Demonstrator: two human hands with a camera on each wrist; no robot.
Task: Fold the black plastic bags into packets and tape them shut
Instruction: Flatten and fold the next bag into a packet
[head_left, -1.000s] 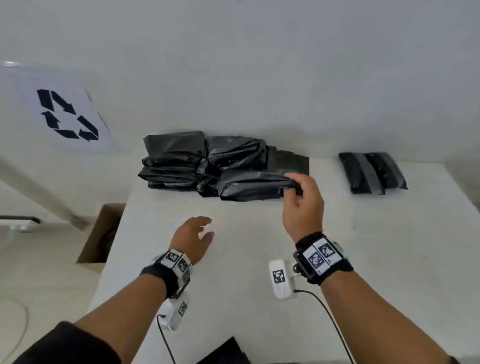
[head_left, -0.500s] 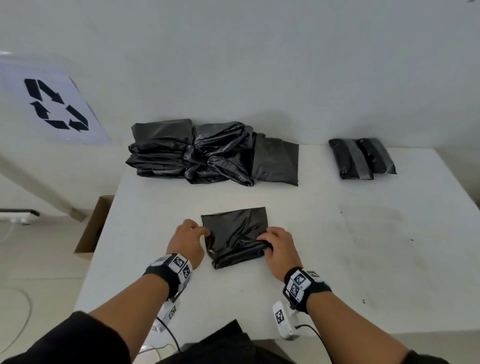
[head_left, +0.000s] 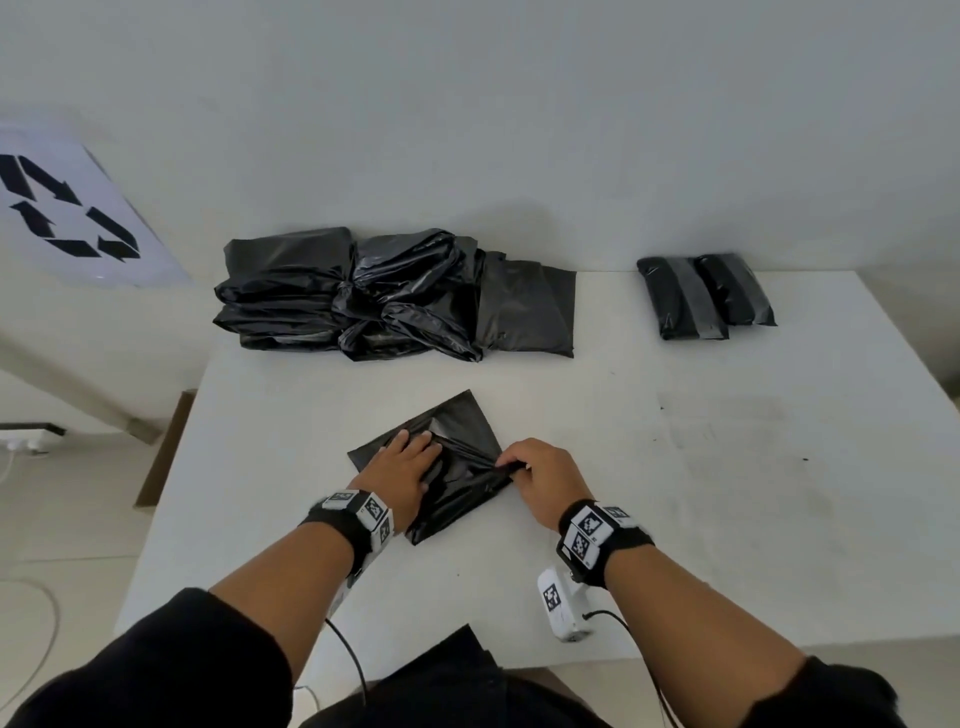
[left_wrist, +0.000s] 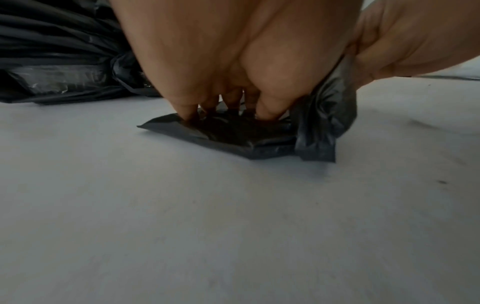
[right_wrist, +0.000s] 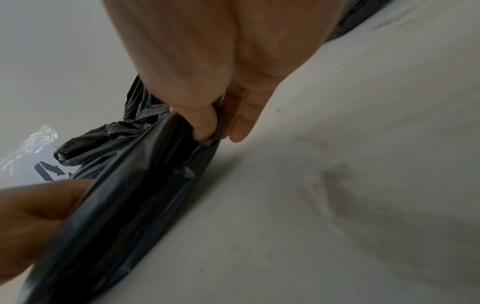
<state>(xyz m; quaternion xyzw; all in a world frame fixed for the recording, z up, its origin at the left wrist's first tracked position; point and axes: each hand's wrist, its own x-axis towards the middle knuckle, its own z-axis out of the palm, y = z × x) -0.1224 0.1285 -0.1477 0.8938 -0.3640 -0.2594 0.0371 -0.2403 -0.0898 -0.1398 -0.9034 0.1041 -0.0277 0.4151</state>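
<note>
White tabletop (head_left: 675, 519) against a pale wall fills the head view, and on it we see a folded black plastic bag (head_left: 457, 426) lying turned at an angle near the front edge. We see the left hand (head_left: 400, 473) flat on the bag's left half, fingers straight and spread, pressing it to the surface; the left wrist view shows the fingertips (left_wrist: 187, 115) pushed into the plastic. We see the right hand (head_left: 545, 478) at the bag's right edge, thumb and curled fingers pinching a fold of the plastic and holding it up off the table, as the right wrist view confirms with the thumb (right_wrist: 205, 125) clamped on the gathered edge.

At the back of the table, against the wall, we see a heap of black plastic bags (head_left: 363, 296), some stacked flat, some crumpled, with 1 flat bag lying at its right end. Well apart to the right lie 2 finished packets (head_left: 706, 296), side by side and touching, with grey tape visible on them.

To the left of the table we see a white sheet printed with black arrows (head_left: 67, 218), and lower down the edge of a cardboard box (head_left: 166, 447) on the floor. Both wrists carry black bands with printed square markers.
</note>
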